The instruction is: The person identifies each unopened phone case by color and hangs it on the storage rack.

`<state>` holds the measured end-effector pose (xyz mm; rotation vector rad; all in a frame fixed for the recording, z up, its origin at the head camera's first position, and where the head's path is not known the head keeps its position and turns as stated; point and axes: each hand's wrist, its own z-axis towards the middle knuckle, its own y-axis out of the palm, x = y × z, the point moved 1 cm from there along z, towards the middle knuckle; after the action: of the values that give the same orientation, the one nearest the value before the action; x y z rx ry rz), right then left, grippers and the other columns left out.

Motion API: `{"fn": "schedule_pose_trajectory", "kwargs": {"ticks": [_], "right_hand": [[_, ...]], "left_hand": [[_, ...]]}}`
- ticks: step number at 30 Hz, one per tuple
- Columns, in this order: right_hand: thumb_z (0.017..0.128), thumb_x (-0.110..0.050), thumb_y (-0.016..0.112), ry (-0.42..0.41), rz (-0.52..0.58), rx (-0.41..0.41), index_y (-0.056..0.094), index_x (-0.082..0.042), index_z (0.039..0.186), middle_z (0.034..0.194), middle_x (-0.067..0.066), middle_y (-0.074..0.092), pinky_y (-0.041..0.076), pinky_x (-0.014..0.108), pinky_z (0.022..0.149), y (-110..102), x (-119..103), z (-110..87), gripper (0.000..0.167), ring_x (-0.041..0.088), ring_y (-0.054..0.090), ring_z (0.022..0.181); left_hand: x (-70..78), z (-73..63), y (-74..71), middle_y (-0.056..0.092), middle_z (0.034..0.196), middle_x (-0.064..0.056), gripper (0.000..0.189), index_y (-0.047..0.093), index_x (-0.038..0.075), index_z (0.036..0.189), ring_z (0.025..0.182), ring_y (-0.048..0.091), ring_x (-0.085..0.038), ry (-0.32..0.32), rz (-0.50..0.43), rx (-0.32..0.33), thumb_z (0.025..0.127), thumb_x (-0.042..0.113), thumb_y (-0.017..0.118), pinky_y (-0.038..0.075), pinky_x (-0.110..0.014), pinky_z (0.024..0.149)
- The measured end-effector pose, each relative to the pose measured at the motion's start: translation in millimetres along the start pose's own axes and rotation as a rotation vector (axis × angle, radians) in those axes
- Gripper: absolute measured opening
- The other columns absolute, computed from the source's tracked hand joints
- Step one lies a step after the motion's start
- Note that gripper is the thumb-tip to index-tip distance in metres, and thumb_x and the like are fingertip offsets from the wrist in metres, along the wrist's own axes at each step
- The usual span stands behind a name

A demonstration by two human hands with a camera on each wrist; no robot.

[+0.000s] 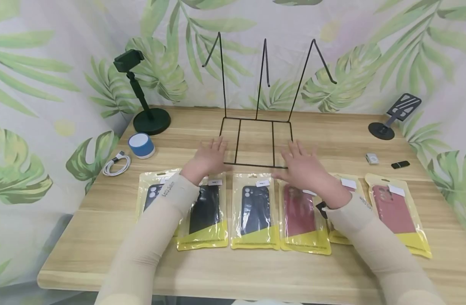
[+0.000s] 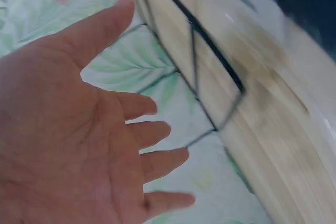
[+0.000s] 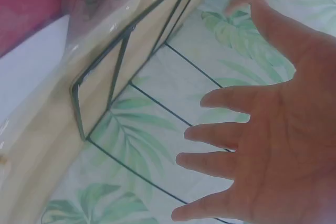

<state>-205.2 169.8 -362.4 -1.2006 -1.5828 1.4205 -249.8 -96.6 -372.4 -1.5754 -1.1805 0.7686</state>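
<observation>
A black wire rack (image 1: 255, 120) stands on the wooden table, with three upright hooked prongs at its back and a flat base of thin bars. My left hand (image 1: 210, 157) hovers by the base's left front corner, fingers spread, holding nothing. By the right front corner, my right hand (image 1: 305, 169) is spread the same way. Both wrist views show a bare palm with straight fingers beside the rack's bars. Below the hands lies a row of bagged phone cases: a dark blue one (image 1: 255, 209) in the middle, a black one (image 1: 204, 207) left, a dark red one (image 1: 298, 214) right.
Another red bagged case (image 1: 394, 207) lies at the right end; my forearms partly cover others. At left are a dark green stand (image 1: 152, 121), a blue-and-white cylinder (image 1: 141, 146) and a white cable (image 1: 117, 164). A black phone stand (image 1: 382, 131) and two small items sit at right.
</observation>
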Motion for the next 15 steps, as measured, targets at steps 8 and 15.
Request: {"fn": "schedule_pose_trajectory", "kwargs": {"ticks": [8, 15], "right_hand": [[0.095, -0.063, 0.051, 0.014, -0.02, 0.047, 0.014, -0.002, 0.157, 0.164, 0.025, 0.008, -0.001, 0.073, 0.114, -6.6, 21.2, -33.8, 0.095, 0.046, 0.007, 0.151], [0.098, -0.058, 0.05, 0.056, -0.046, 0.023, 0.024, 0.001, 0.154, 0.158, 0.028, 0.026, 0.0, 0.075, 0.112, -22.1, 50.4, -75.8, 0.086, 0.05, 0.015, 0.147]], "left_hand": [[-13.3, 14.1, -3.6, 0.011, 0.164, -0.022, 0.096, 0.009, -0.006, 0.155, 0.152, 0.012, -0.04, -0.047, -0.05, -0.126, 0.096, 0.054, 0.056, 0.008, -0.052, 0.124], [-14.8, 15.2, -1.8, 0.02, 0.161, -0.025, 0.086, 0.022, -0.011, 0.151, 0.148, 0.025, -0.041, -0.033, -0.035, -0.157, 0.099, 0.049, 0.053, 0.023, -0.05, 0.121]]}}
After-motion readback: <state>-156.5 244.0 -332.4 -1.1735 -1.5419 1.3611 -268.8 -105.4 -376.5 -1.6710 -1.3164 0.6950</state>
